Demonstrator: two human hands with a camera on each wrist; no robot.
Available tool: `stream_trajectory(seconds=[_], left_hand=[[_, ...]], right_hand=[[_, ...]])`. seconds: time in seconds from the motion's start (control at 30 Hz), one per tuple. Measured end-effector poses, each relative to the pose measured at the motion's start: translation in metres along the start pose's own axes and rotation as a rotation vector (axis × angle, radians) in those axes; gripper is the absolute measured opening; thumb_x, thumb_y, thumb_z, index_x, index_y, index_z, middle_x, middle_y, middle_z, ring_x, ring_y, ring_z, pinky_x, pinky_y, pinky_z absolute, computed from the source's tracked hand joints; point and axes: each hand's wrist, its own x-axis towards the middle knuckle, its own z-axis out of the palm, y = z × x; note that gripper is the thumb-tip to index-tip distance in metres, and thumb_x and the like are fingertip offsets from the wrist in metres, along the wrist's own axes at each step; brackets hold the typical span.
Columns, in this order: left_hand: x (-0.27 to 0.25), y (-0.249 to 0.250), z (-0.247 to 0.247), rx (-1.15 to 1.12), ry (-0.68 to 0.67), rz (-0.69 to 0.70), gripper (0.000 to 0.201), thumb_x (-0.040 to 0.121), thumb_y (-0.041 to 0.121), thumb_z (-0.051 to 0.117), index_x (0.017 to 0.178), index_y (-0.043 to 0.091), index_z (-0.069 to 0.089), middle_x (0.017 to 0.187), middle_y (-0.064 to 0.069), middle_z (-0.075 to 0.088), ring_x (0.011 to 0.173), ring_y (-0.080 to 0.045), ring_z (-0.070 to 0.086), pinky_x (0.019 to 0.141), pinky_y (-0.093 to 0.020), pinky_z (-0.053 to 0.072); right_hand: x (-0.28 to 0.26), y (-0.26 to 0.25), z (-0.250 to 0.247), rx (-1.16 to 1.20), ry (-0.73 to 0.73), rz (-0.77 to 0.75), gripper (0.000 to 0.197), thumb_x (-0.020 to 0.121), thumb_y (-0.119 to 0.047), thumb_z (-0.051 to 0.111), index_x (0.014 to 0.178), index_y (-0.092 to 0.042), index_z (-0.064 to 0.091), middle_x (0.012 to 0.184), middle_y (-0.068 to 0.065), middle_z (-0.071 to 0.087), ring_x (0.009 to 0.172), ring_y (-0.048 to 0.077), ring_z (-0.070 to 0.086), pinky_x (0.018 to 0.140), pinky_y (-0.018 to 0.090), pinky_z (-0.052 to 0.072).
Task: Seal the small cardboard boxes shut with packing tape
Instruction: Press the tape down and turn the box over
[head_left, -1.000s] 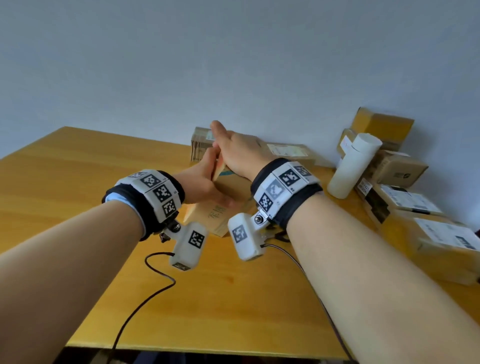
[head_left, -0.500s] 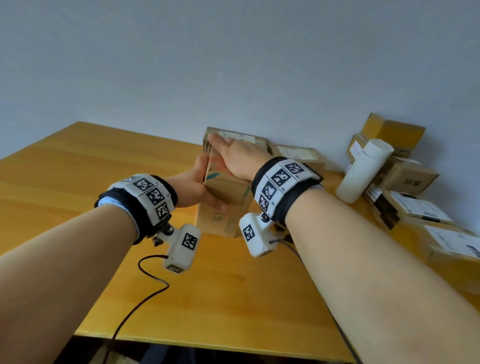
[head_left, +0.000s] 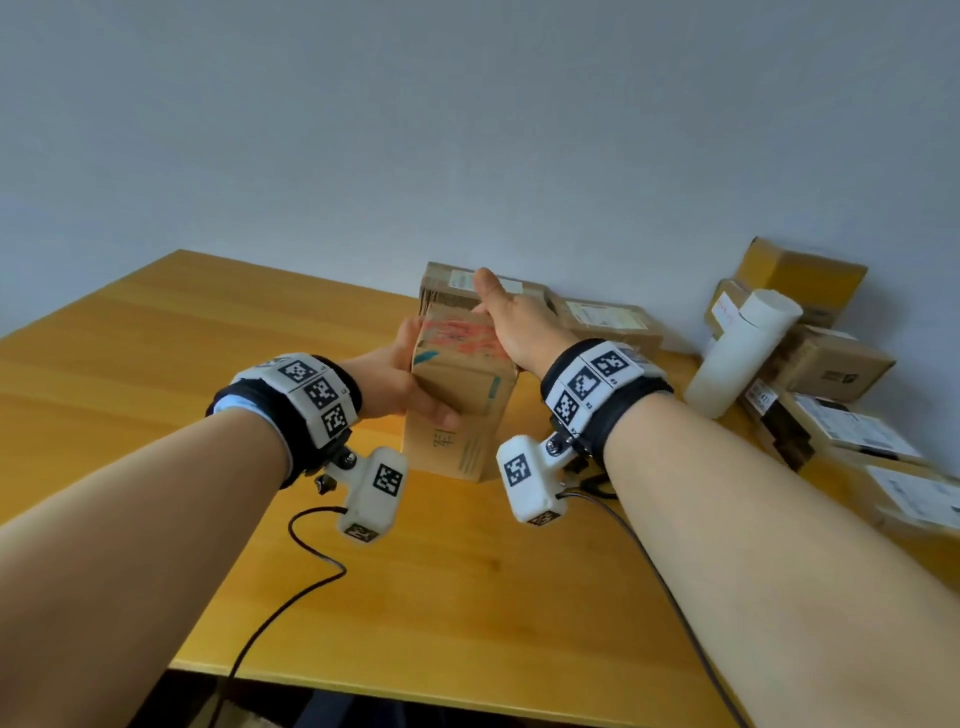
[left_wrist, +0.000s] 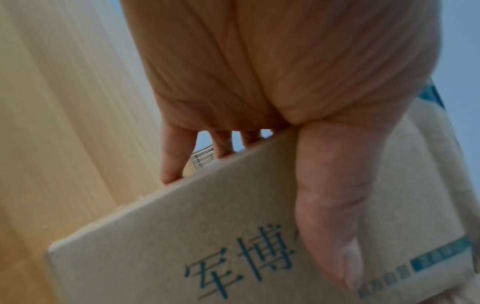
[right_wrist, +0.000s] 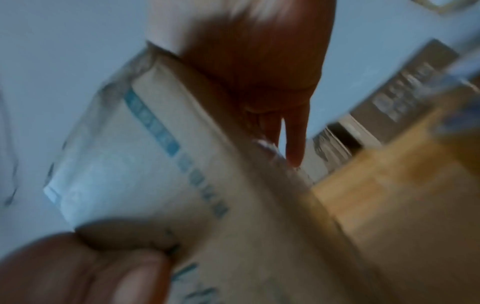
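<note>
Both hands are on the small cardboard box, which stands tall over the middle of the yellow tabletop; whether its bottom edge rests on the wood cannot be told. The left hand grips it from the left: thumb laid across the near face, over the teal printing, fingers curled round the far edge. The right hand comes over the top right corner, palm against the right side, thumb up by the top face with its red scribble. Its fingers are hidden behind the box in the head view.

The left wrist view gives the close detail: the thumb flat along the printed panel, fingertips hooked over the box's edge, a white label peeking between them. The right wrist view is badly blurred, yet shows the right hand's fingers reaching straight along the box's far side.

Only the head view takes in the surroundings: a white roll leaning against stacked parcels at the right, more parcels by the wall behind the hands.
</note>
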Motion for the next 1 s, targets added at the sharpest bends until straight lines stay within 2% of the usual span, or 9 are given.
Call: stream_trajectory(seconds=[0.1,0.17,0.27,0.4,0.53,0.63,0.8,0.93,1.0], left_hand=[[0.000,-0.001,0.001,-0.027,-0.008,0.011,0.109,0.068,-0.007,0.084,0.143,0.035,0.017,0.129,0.003,0.056,0.121,-0.013,0.053,0.089,-0.031,0.049],[-0.001,-0.003,0.002,-0.075,-0.015,0.019,0.110,0.066,-0.010,0.084,0.143,0.034,0.020,0.130,0.001,0.058,0.120,-0.014,0.055,0.088,-0.034,0.053],[-0.001,-0.006,0.002,-0.178,-0.020,0.034,0.109,0.064,-0.018,0.080,0.144,0.035,0.027,0.131,-0.005,0.062,0.122,-0.022,0.058,0.092,-0.045,0.055],[0.002,-0.010,-0.003,-0.312,-0.010,0.110,0.108,0.055,-0.009,0.086,0.147,0.021,0.038,0.131,-0.011,0.065,0.124,-0.032,0.059,0.091,-0.045,0.056],[0.002,-0.003,-0.006,-0.394,-0.016,0.229,0.070,0.068,-0.008,0.070,0.135,0.004,0.053,0.125,-0.018,0.067,0.117,-0.033,0.064,0.090,-0.041,0.055],[0.002,0.003,-0.014,-0.446,-0.024,0.282,0.060,0.066,0.001,0.081,0.123,0.006,0.062,0.117,-0.015,0.070,0.114,-0.034,0.065,0.089,-0.041,0.056],[0.006,0.002,-0.024,-0.503,0.009,0.283,0.101,0.048,0.026,0.099,0.135,0.000,0.054,0.134,-0.025,0.059,0.125,-0.040,0.057,0.104,-0.054,0.047],[0.005,0.014,-0.023,-0.473,0.006,0.296,0.099,0.049,0.021,0.098,0.136,0.004,0.054,0.131,-0.021,0.062,0.123,-0.037,0.059,0.097,-0.048,0.053],[0.006,0.026,-0.021,-0.347,0.104,0.302,0.091,0.051,0.012,0.092,0.135,0.021,0.057,0.128,-0.014,0.066,0.120,-0.033,0.061,0.096,-0.050,0.054]], right_hand=[[0.002,0.006,0.002,0.068,0.065,0.004,0.077,0.104,-0.067,0.014,0.119,-0.020,0.073,0.088,0.011,0.070,0.081,0.017,0.063,0.077,0.033,0.047],[0.001,0.011,0.010,0.156,0.145,0.024,0.082,0.102,-0.070,0.016,0.111,-0.015,0.076,0.104,0.019,0.074,0.083,0.023,0.066,0.083,0.036,0.051],[0.004,0.015,0.014,0.195,0.166,0.015,0.085,0.101,-0.072,0.012,0.105,-0.018,0.076,0.099,0.014,0.076,0.079,0.017,0.066,0.071,0.031,0.049],[0.003,0.024,0.006,0.496,0.113,0.097,0.087,0.098,-0.075,0.009,0.097,-0.018,0.075,0.096,0.008,0.078,0.095,0.022,0.073,0.089,0.041,0.054],[0.003,0.024,-0.002,0.639,0.103,0.159,0.086,0.099,-0.075,0.012,0.089,-0.016,0.074,0.083,0.008,0.079,0.089,0.027,0.074,0.091,0.048,0.057],[0.007,0.020,-0.016,0.657,0.119,0.152,0.086,0.100,-0.074,0.012,0.090,-0.015,0.074,0.081,0.006,0.078,0.081,0.025,0.073,0.073,0.041,0.057],[0.008,0.010,-0.032,0.650,0.072,0.119,0.083,0.102,-0.072,0.014,0.088,-0.017,0.075,0.072,0.002,0.074,0.070,0.020,0.067,0.057,0.032,0.044],[0.012,0.011,-0.033,0.537,0.038,0.081,0.077,0.098,-0.077,0.020,0.096,-0.022,0.074,0.091,0.004,0.078,0.091,0.024,0.070,0.084,0.050,0.057],[0.014,0.011,-0.034,0.491,0.039,0.102,0.077,0.094,-0.082,0.022,0.112,-0.025,0.070,0.110,0.005,0.074,0.107,0.025,0.066,0.098,0.055,0.051]])
